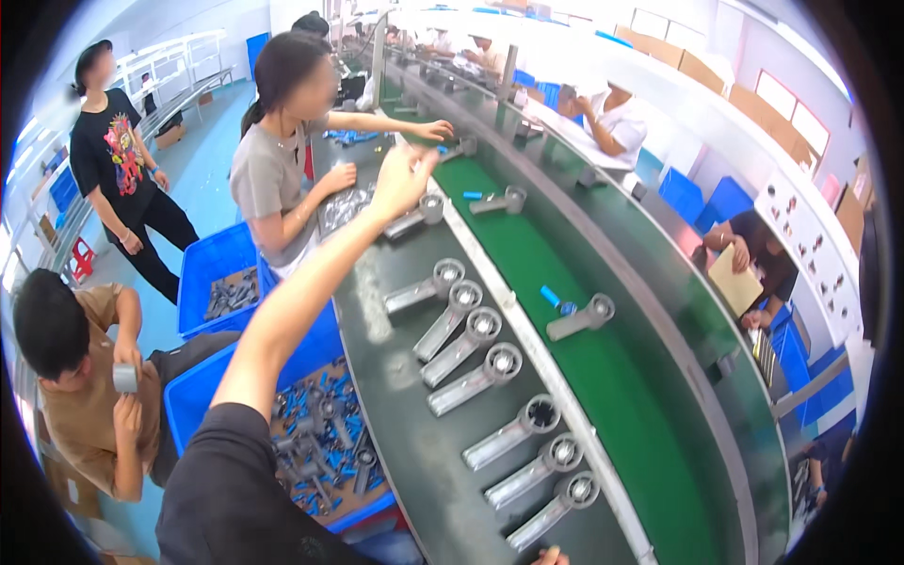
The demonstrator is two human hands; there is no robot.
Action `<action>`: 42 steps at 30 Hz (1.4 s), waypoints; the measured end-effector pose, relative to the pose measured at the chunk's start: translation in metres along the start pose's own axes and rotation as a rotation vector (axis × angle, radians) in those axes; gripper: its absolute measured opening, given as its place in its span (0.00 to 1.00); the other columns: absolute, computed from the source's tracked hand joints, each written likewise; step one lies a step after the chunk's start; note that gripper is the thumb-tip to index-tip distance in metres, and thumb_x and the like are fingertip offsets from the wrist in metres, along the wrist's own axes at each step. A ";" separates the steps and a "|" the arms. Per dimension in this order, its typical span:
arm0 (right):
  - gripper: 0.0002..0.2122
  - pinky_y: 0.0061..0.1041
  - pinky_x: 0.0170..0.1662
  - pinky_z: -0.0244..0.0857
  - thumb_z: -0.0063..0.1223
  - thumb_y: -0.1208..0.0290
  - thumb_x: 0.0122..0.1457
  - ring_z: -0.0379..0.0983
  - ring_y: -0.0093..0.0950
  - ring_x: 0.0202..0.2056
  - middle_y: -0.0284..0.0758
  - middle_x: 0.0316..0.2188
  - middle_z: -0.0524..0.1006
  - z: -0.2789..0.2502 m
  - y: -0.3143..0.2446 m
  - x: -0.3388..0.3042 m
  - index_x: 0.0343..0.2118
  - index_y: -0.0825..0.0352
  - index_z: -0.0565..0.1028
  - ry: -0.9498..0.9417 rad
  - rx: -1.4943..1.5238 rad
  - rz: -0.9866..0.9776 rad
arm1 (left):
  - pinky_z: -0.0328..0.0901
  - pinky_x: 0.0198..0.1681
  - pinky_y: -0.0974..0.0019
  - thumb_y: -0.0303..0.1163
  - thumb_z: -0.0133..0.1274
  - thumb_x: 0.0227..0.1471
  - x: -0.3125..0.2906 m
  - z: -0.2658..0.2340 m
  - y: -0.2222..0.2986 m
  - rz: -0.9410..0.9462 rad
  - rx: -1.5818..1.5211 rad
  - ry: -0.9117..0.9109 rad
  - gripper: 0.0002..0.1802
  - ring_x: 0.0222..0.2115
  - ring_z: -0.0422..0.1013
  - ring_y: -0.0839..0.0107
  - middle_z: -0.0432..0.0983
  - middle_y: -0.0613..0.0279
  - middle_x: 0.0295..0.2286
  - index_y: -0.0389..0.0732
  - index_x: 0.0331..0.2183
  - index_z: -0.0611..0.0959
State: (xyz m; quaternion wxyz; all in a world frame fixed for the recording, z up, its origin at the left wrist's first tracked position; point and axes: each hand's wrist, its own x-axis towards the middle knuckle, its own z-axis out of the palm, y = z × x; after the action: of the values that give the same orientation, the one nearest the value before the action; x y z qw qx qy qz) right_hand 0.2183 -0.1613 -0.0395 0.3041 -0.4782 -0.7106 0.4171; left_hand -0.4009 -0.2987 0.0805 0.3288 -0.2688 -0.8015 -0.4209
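My left arm, in a black sleeve, reaches far across the bench. My left hand [403, 181] is over the near edge of the green conveyor belt [621, 414], its fingers curled; whatever they may hold is hidden. Close by its fingertips lie a small blue piece [443, 150] and a grey housing [462, 148]. Only the fingertips of my right hand [551, 557] show at the bottom edge, beside the nearest housing [556, 508]. Several such grey, hair-dryer-shaped housings, each with a round head and a straight handle, lie in a row on the dark bench [428, 471].
On the belt lie more grey housings [584, 317] with blue pieces [551, 296]. A blue bin [202, 381] of grey and blue parts stands left of the bench, another bin [193, 266] behind it. A co-worker [268, 160] reaches toward the belt; another person [89, 377] sits at left.
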 end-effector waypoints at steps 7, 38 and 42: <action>0.16 0.30 0.26 0.65 0.58 0.60 0.60 0.62 0.24 0.17 0.40 0.16 0.76 -0.004 0.040 -0.008 0.23 0.70 0.77 -0.072 -0.226 0.157 | 0.67 0.45 0.46 0.40 0.46 0.56 0.310 0.027 0.062 0.270 0.340 0.425 0.18 0.41 0.74 0.47 0.78 0.44 0.38 0.39 0.41 0.81; 0.18 0.18 0.20 0.45 0.48 0.64 0.66 0.54 0.13 0.16 0.24 0.12 0.63 0.012 0.020 0.013 0.19 0.69 0.71 -0.147 0.047 -0.046 | 0.69 0.38 0.60 0.26 0.60 0.49 -0.120 -0.099 -0.006 0.368 0.310 0.082 0.11 0.35 0.74 0.56 0.76 0.53 0.33 0.37 0.38 0.82; 0.17 0.17 0.21 0.46 0.49 0.66 0.65 0.56 0.12 0.17 0.24 0.12 0.63 0.017 0.017 0.011 0.20 0.69 0.72 -0.155 0.133 -0.055 | 0.68 0.38 0.57 0.28 0.60 0.48 -0.151 -0.071 -0.047 0.386 0.280 0.067 0.11 0.33 0.72 0.56 0.75 0.54 0.31 0.39 0.37 0.82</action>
State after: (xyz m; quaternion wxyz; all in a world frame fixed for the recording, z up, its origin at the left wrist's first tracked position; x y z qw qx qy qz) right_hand 0.2073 -0.1528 -0.0623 0.2908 -0.4034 -0.7156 0.4906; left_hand -0.3165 -0.4056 -0.0262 0.4637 -0.3547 -0.7744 -0.2439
